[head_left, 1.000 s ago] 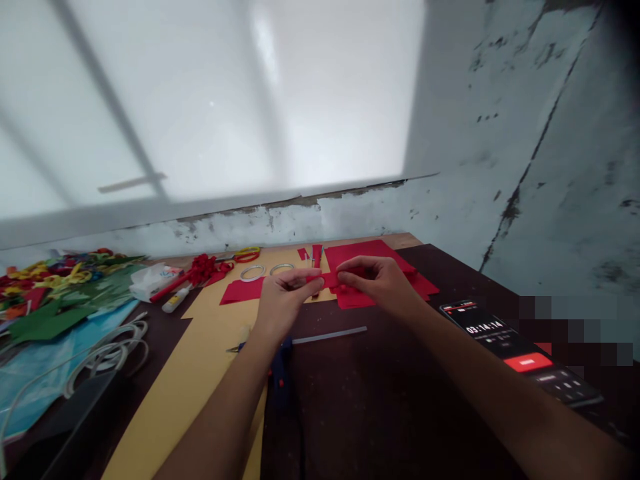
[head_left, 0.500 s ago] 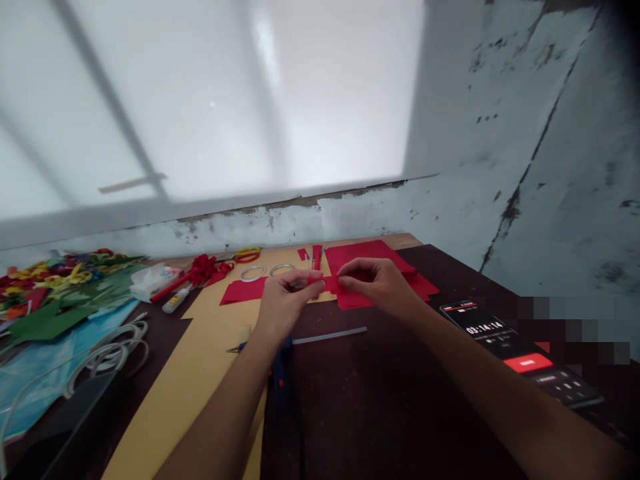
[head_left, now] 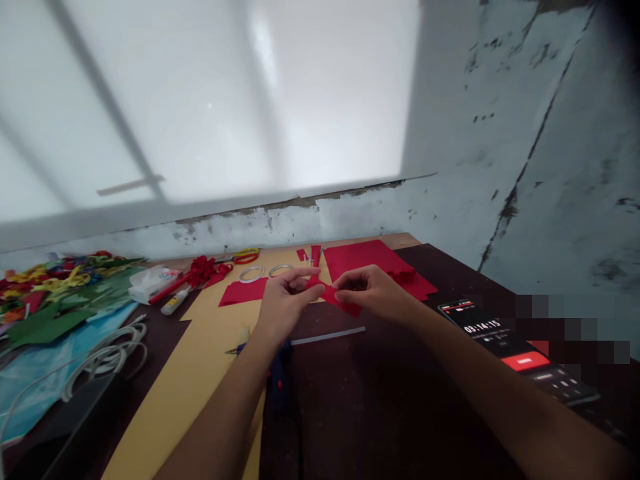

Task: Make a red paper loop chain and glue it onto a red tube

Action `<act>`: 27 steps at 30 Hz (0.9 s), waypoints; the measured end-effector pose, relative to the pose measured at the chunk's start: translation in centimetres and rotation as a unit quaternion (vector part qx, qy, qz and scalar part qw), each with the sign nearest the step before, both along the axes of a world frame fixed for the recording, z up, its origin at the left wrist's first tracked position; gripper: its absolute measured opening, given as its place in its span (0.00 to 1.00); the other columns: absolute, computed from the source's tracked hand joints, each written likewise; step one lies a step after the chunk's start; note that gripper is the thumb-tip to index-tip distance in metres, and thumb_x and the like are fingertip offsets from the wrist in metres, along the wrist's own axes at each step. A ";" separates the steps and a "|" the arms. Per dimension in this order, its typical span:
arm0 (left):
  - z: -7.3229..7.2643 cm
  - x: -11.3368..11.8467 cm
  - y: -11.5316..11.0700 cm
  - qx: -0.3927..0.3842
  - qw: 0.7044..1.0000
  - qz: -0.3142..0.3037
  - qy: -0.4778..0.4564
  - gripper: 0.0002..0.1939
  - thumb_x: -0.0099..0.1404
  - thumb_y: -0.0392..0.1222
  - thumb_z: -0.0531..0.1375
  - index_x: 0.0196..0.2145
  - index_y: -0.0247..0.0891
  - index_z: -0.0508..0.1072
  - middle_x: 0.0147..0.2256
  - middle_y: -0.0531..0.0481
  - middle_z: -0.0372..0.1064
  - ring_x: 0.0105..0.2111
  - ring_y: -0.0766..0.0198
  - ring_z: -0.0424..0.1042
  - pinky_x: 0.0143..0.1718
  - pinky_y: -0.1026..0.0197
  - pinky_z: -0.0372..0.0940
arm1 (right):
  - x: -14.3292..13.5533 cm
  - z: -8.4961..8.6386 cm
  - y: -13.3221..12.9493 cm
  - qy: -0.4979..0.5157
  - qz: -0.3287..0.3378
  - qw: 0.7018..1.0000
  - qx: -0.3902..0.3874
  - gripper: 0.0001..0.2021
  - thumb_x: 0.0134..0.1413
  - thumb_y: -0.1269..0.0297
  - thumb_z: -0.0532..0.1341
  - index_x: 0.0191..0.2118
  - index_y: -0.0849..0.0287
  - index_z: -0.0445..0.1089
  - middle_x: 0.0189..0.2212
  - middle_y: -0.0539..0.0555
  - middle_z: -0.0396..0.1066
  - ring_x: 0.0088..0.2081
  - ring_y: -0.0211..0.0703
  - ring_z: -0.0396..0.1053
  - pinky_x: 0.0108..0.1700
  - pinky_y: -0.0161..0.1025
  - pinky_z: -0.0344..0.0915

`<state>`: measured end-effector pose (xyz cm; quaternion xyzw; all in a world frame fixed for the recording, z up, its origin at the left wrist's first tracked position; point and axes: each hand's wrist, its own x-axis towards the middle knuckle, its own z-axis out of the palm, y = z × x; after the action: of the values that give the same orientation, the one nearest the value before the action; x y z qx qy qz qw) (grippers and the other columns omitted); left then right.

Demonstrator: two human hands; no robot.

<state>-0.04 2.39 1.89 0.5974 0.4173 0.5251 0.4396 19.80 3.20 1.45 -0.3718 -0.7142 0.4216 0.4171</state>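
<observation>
Both hands pinch one small red paper piece (head_left: 346,306) over the dark table. My left hand (head_left: 286,301) is closed on its left end, thumb against fingers. From the other side my right hand (head_left: 376,292) grips it with thumb and fingertips, and a corner of the piece hangs below them. Under my left forearm lies a dark blue glue gun (head_left: 279,383), partly hidden, with a clear glue stick (head_left: 330,335) sticking out to the right. Stacked red sheets (head_left: 363,257) lie behind my right hand, and more red paper (head_left: 240,291) sits left of my left hand.
Yellow card (head_left: 165,393) runs along the left, near a black box (head_left: 85,413) with a white cable (head_left: 113,353). Yellow-handled scissors (head_left: 246,255), a metal ring (head_left: 251,274), a glue bottle (head_left: 175,302) and a red flower (head_left: 204,272) lie farther back. A phone (head_left: 515,350) lies right.
My right hand has come slightly lower and the red piece has turned, its right end now angling downward. My left hand has barely moved.
</observation>
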 end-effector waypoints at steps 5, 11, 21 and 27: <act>0.1 -0.2 0.2 0.000 1.000 -0.001 0.008 0.18 0.50 0.40 0.71 0.40 0.36 0.78 0.21 0.58 0.64 0.21 0.71 0.62 0.25 0.66 0.54 | 0.0 -0.3 0.1 -0.002 0.004 1.000 0.003 0.06 0.48 0.64 0.66 0.33 0.59 0.79 0.29 0.53 0.77 0.30 0.40 0.71 0.33 0.37 0.66; 0.2 -0.3 0.1 0.003 1.000 0.001 0.021 0.17 0.51 0.39 0.71 0.40 0.36 0.78 0.21 0.57 0.66 0.21 0.72 0.63 0.23 0.67 0.54 | -0.1 -0.4 0.1 -0.016 0.015 0.999 0.029 0.10 0.54 0.58 0.64 0.34 0.59 0.79 0.29 0.53 0.76 0.31 0.41 0.71 0.34 0.38 0.66; -0.2 0.1 0.1 -0.075 0.996 -0.033 -0.018 0.17 0.53 0.46 0.71 0.39 0.37 0.78 0.28 0.50 0.76 0.26 0.66 0.72 0.31 0.64 0.64 | -0.3 0.3 -0.3 0.003 -0.039 0.998 0.056 0.10 0.54 0.60 0.63 0.32 0.61 0.78 0.25 0.52 0.74 0.27 0.38 0.68 0.29 0.35 0.63; -0.2 0.1 -0.1 -0.021 0.996 -0.051 0.068 0.13 0.58 0.49 0.67 0.27 0.35 0.80 0.27 0.47 0.77 0.28 0.66 0.70 0.32 0.65 0.63 | -0.4 0.2 0.0 0.013 -0.064 0.997 0.050 0.10 0.53 0.61 0.64 0.31 0.62 0.78 0.25 0.52 0.74 0.26 0.37 0.67 0.27 0.34 0.62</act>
<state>0.06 2.34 1.73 0.6427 0.4264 0.4511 0.4490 19.40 3.18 1.69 -0.3898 -0.7038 0.3622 0.4706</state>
